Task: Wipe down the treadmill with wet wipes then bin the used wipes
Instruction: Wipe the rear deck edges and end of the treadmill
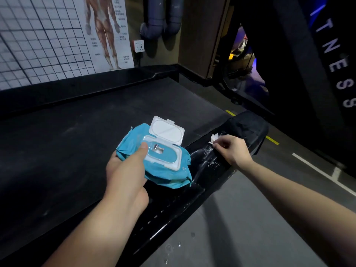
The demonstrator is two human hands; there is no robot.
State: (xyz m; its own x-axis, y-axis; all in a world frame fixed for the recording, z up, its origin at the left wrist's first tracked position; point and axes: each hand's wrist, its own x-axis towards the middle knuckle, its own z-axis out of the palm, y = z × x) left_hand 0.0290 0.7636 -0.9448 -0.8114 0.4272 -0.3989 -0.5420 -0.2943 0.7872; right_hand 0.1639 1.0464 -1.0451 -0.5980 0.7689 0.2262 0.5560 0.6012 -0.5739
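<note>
The right fingers (218, 145) are curled tight, pinching a small bunched white wipe (214, 138) down onto the rail (208, 176), the treadmill's glossy black side strip. The right hand (232, 151) sits over the rail, close to its far end cap. Wet streaks (204, 157) shine on the rail just on the near side of the wipe.

The left thumb (141, 152) presses on top of the teal pack (163, 171). The other fingers wrap underneath and are mostly hidden. The left hand (125, 176) holds the pack just above the rail's inner edge, where the rail meets the belt (77, 141). Its white lid (166, 131) stands open. I cannot tell whether a fresh wipe shows in the opening.

Drops (169, 247) lie on the floor (240, 218) just outside the rail's near end. No bin is in view.

Risks from here:
- The wipe is scrunched so small that a stroke probably covers little, leaving unwiped patches on the rail.
- The liquid pooled on the rail may run off its outer edge and add to the wet floor, a slip hazard.
- The pack is held one-handed and tilted, so it could slide from damp fingers onto the rail.
- With the lid open, the remaining wipes may dry out.
</note>
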